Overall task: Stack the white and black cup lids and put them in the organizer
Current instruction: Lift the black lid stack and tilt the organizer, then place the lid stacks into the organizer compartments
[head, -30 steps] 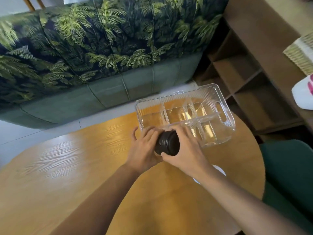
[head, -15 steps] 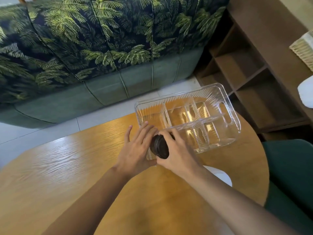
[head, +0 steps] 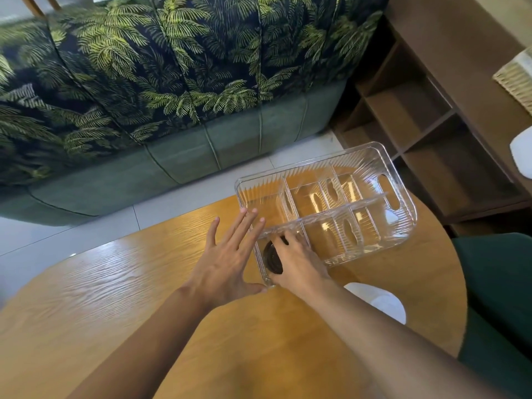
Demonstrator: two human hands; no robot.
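The black lids (head: 273, 257), stacked on edge, sit in the near-left compartment of the clear organizer (head: 400, 234), with the right hand (head: 299, 262) curled around them from the right. Its fingers close over the top and side of the stack, so it appears to hold the lids while setting them down; whether they already rest on the compartment floor cannot be told. The left hand (head: 227, 257) holds nothing: it is spread flat, fingers splayed, its thumb at the organizer's near-left corner and its fingertips lying over the left wall, apparently steadying the box.

Judging from this, the black half of the job is nearly done: the stack is inside the organizer and only needs releasing. The white lids (head: 383, 300) are left. A white shape, partly hidden behind the right forearm, lies on the wooden table (head: 115, 298) near the organizer's near side; it is probably the white stack, though how many lids it holds is not visible. The other compartments look unfilled.

No brand, label or writing can be read on the lids, the organizer or anything else in view.
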